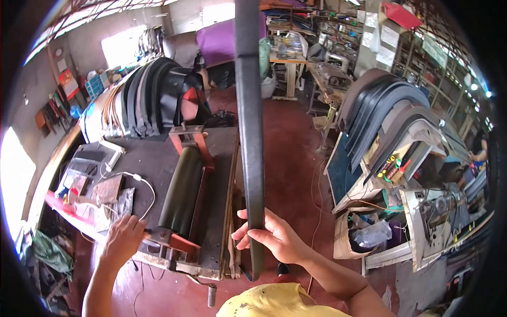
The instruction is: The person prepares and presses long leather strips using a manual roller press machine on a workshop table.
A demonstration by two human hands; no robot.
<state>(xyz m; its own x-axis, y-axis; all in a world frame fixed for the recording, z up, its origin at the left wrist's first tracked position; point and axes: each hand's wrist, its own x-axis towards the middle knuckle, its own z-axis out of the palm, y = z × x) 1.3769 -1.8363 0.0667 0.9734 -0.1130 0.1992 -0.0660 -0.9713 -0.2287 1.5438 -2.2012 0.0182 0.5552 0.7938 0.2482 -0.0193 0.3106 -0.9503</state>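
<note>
My right hand [266, 236] is closed around the lower part of a long black leather-like strip [249, 116], with the thumb across its front. The strip runs up past the top of the view, and its lower end hangs just below the hand. Beside the near end of a roller machine [181, 195] is my left hand [125, 236], its fingers bent and close together. Whatever lies under those fingers is hidden. The machine has a dark cylinder in a red metal frame, and a crank handle [212, 296] hangs below its near end.
The roller machine stands on a dark-topped table [142, 153] with a white cable [150, 190] and small packets. Curved stacks of black and brown sheets [153, 98] lie behind. At right are more draped strips [388, 105], a cardboard box [346, 238] and a sewing machine [435, 211].
</note>
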